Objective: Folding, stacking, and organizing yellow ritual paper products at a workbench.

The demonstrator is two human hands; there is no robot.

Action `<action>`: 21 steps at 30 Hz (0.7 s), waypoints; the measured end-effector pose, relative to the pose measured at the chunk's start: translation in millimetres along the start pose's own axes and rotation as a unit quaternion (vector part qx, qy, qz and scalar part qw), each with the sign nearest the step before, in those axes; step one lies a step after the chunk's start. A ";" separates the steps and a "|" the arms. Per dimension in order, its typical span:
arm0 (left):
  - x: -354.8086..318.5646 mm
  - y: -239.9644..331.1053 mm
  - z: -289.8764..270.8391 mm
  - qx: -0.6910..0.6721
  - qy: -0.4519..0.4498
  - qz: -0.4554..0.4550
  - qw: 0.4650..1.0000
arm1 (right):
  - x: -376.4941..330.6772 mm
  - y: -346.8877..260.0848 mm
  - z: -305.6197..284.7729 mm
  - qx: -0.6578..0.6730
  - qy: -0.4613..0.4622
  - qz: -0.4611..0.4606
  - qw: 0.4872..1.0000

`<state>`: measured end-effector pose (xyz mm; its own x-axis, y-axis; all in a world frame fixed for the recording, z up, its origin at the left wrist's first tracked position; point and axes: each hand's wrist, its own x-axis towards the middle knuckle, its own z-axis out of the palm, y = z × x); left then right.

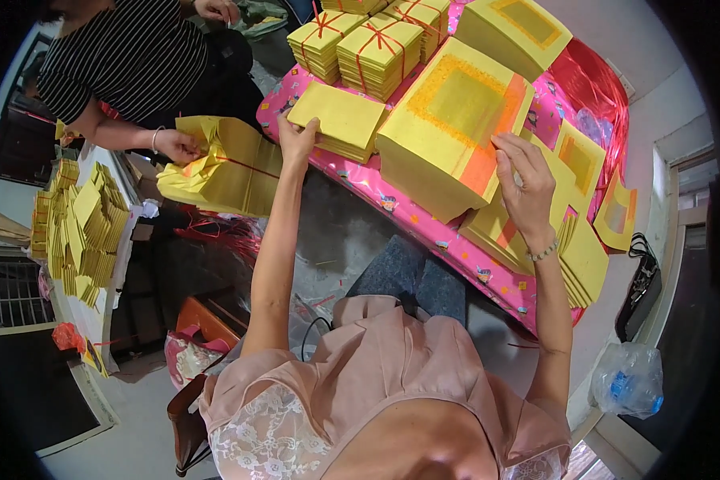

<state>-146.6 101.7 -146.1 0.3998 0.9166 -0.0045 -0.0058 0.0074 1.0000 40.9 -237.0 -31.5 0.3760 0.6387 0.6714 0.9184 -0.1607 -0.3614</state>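
One small yellow stack [346, 122], left end clasped, lies in the left grip [298, 142]; whether the right grip [528, 182] pinches is unclear.

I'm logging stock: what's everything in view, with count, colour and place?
Patterned table: one, pink, centre
Printed stacks: several, yellow and orange, patterned table
Small stack: one, yellow, patterned table's left
Tied bundles: several, yellow, patterned table's far side
Strands: one heap, red, patterned table's right
Side table: one, white, left
Packets: many, yellow, side table
Co-worker: one, striped top, upper left
Paper bundle: one, yellow, at co-worker's hand
Dark bag: one, black, far right
Plastic bag: one, clear, lower right
Left hand: one, bare, on small stack
Right hand: one, bare, at printed stack
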 end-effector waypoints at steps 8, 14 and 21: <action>11.0 -21.3 -5.4 0.063 0.017 0.025 0.998 | 1.4 -1.8 -0.2 0.002 0.001 -0.002 1.000; 10.2 -29.1 -7.2 0.257 0.064 0.131 0.955 | 1.9 -3.2 2.3 0.009 0.005 -0.003 1.000; -25.7 -6.9 17.4 0.509 0.124 0.283 0.803 | -0.7 1.2 0.8 0.004 0.011 -0.001 1.000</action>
<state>-140.9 71.1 -152.7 0.4023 0.7101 0.5779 0.6811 -0.6539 0.3293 41.6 -237.1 -32.9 0.3767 0.6229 0.6857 0.9183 -0.1539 -0.3646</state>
